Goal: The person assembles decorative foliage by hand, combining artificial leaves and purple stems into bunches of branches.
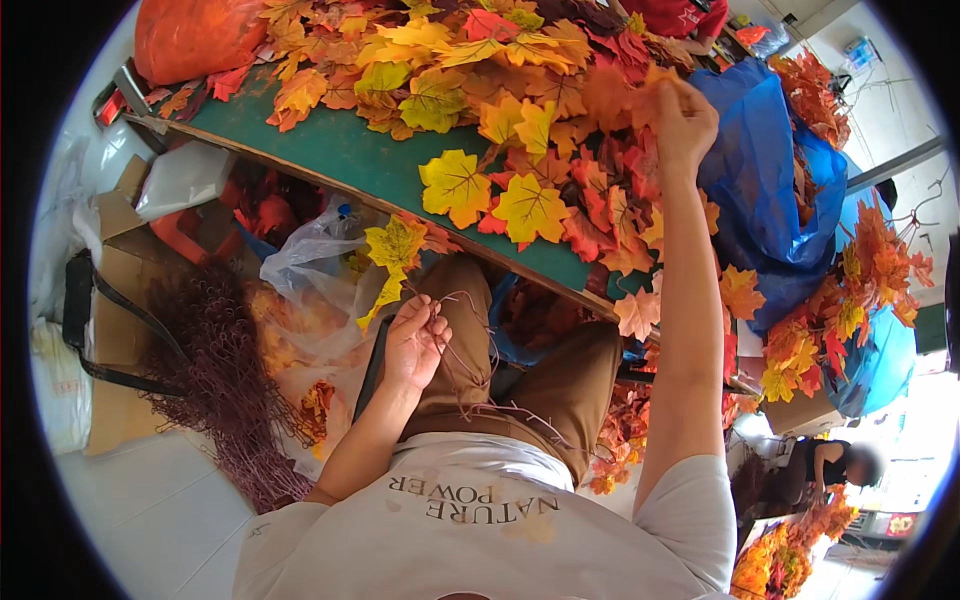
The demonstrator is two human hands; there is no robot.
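My left hand (415, 342) is closed around a thin purplish-brown wire stem (520, 408), which loops over my lap. Yellow artificial maple leaves (394, 246) hang at the stem's upper end, just above that hand. Stretched out over the bench, my right hand (684, 125) pinches an orange artificial maple leaf (618, 98) at the edge of a large heap; the leaf is slightly blurred. Loose yellow leaves (531, 208) lie in front of the heap, among red and orange ones.
The green-topped bench (330, 150) slants across, above my knees. An orange bag (195, 40) stands at its far left, a blue plastic bag (770, 160) at the right. Bundled brown wire stems (230, 370) lie at lower left beside a cardboard box (115, 400). Another person (825, 465) sits at far right.
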